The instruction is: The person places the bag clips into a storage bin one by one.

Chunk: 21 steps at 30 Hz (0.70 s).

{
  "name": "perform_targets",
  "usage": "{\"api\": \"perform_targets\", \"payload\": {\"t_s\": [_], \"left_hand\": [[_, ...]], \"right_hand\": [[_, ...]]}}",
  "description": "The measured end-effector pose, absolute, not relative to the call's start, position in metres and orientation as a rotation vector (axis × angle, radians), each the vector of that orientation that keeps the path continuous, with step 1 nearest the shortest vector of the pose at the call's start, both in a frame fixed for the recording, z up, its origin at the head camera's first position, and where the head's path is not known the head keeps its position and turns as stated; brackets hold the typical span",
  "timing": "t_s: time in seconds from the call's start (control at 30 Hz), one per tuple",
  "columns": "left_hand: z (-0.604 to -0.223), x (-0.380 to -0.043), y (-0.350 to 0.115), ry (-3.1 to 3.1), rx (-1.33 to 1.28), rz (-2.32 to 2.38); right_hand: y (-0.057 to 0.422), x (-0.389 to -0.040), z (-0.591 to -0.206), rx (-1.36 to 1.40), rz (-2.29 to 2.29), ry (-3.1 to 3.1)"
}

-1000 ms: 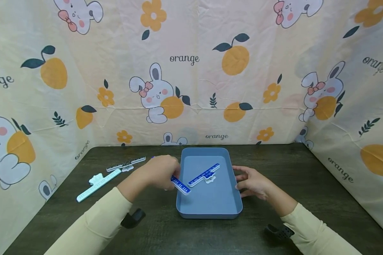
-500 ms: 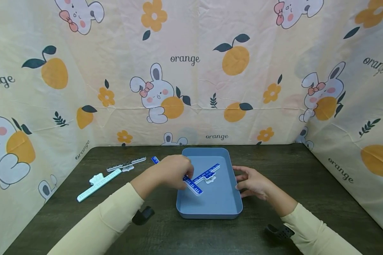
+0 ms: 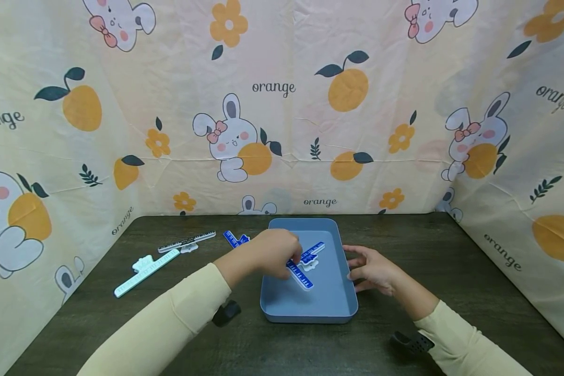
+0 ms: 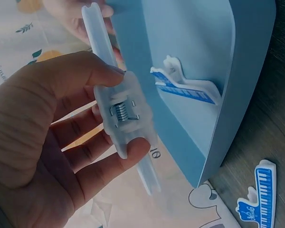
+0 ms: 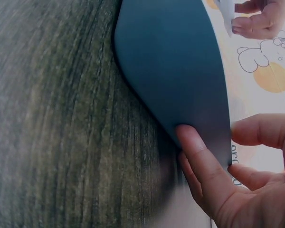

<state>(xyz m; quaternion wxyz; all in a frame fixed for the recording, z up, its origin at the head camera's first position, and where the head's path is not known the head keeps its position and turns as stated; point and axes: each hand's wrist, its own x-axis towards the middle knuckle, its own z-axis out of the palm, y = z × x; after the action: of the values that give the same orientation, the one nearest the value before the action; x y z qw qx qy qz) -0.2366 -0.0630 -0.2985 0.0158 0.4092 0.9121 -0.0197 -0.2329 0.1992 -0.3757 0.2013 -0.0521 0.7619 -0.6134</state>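
Note:
My left hand is over the left half of the blue tray, pinching a long spring clip with a blue-and-white piano-key pattern. In the left wrist view, thumb and fingers press the pale grip of this clip, and its metal spring shows. A second blue piano-key clip lies inside the tray, partly behind the held one. My right hand touches the tray's right side, fingers spread and slightly bent. The right wrist view shows fingertips against the tray's outer wall.
Left of the tray, another blue clip lies on the dark wooden table, partly hidden by my left arm. Farther left are a black-and-white clip and a mint-green clip. A printed cloth stands behind the table.
My left hand has moved right with its clip, from the tray's left edge to over its inside. The blue clip on the table has come into view. The right hand stays put.

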Motion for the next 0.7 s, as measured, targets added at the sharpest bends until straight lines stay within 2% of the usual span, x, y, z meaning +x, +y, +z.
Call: {"api": "perform_targets", "payload": {"t_s": [0.7], "left_hand": [[-0.321,-0.251,-0.017,2.782,1.337,-0.272]], "right_hand": [[0.200,-0.232,-0.377,-0.147,-1.703,2.148]]}}
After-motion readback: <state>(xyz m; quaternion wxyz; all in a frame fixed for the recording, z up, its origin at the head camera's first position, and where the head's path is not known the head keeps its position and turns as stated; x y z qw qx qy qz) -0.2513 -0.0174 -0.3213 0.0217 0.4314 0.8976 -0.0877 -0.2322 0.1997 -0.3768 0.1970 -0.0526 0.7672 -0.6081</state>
